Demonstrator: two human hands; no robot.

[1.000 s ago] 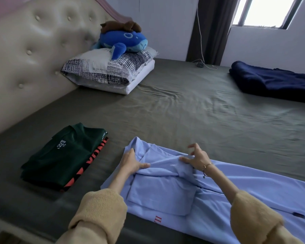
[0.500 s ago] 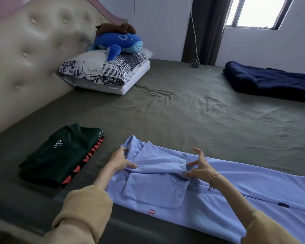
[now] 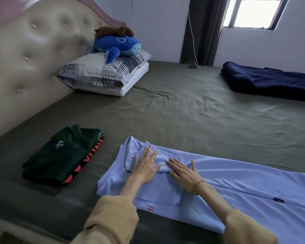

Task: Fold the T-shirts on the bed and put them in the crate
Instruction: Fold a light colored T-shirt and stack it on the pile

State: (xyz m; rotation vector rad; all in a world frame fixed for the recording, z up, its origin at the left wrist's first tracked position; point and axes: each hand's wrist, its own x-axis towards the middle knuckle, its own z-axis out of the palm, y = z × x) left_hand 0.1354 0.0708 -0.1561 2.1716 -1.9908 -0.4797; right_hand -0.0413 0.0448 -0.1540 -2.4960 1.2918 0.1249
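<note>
Two shirts in view: one pale blue soft-knit T-shirt (image 3: 236,187) part folded, one dark green folded T-shirt with white lettering (image 3: 60,154) on top of a black garment with orange print (image 3: 88,162).
Location: you have the pale blue shirt lying lengthways along the near edge of the olive-sheeted bed (image 3: 183,111); the green stack sits well apart to its left.
Left hand (image 3: 144,166): your grip is flat, fingers straight and spread, pressing the folded-in sleeve near the collar; holds nothing.
Right hand (image 3: 182,171): flat likewise, palm down just beside the left, smoothing the same fold.
Handling: judge the cloth light, limp and slightly slippery; it will sag and lose its folds if lifted by one point.
Where to take hold: pinch both corners of the hem end, or slide both palms under the finished bundle.
Crate: none visible.
Others: two stacked pillows (image 3: 104,74), one blue plush whale (image 3: 116,46), one navy folded blanket (image 3: 271,81).
</note>
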